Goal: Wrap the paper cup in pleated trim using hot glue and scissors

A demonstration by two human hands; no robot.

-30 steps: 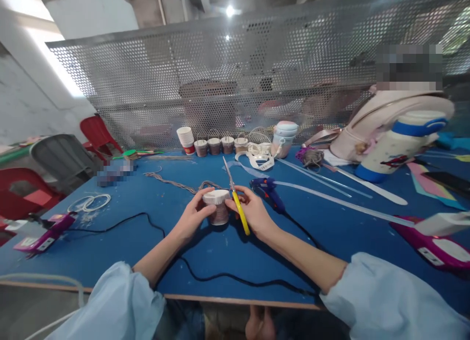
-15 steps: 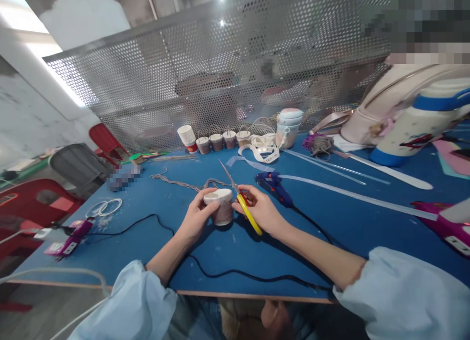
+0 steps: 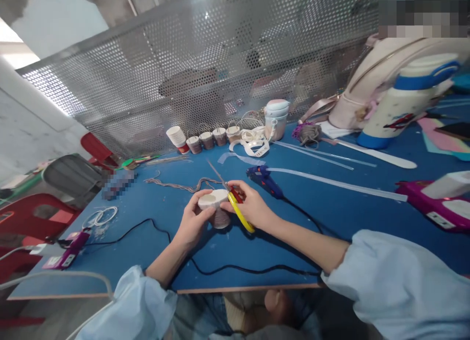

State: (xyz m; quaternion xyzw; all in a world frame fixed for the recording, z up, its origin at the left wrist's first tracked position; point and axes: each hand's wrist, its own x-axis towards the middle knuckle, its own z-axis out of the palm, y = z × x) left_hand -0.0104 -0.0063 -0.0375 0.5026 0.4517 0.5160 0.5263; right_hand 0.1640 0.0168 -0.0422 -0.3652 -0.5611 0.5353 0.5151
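Near the front of the blue table, my left hand (image 3: pixel 193 217) grips a small paper cup (image 3: pixel 222 219) by its left side. Greyish-brown cord covers the cup's wall, and its white top faces up, tilted toward me. My right hand (image 3: pixel 251 205) is closed on scissors (image 3: pixel 241 216) with yellow and red handles, their blades pointing up and to the left. The right thumb and fingertips also rest against the cup's right side. Behind the cup lie loose strands of the same cord (image 3: pixel 176 187). Right of my right hand is a blue glue gun (image 3: pixel 265 179).
Several cord-wrapped cups (image 3: pixel 206 140) and a stack of white paper cups (image 3: pixel 176 138) stand along the perforated screen. A black cable (image 3: pixel 238 269) crosses the front. Power strips (image 3: pixel 69 249) sit at both sides. A bottle (image 3: pixel 392 110) and bag (image 3: pixel 347 105) stand at right.
The view has shifted slightly. The cup now tilts more toward me, and my right thumb has come over onto its side. Both hands keep their holds.
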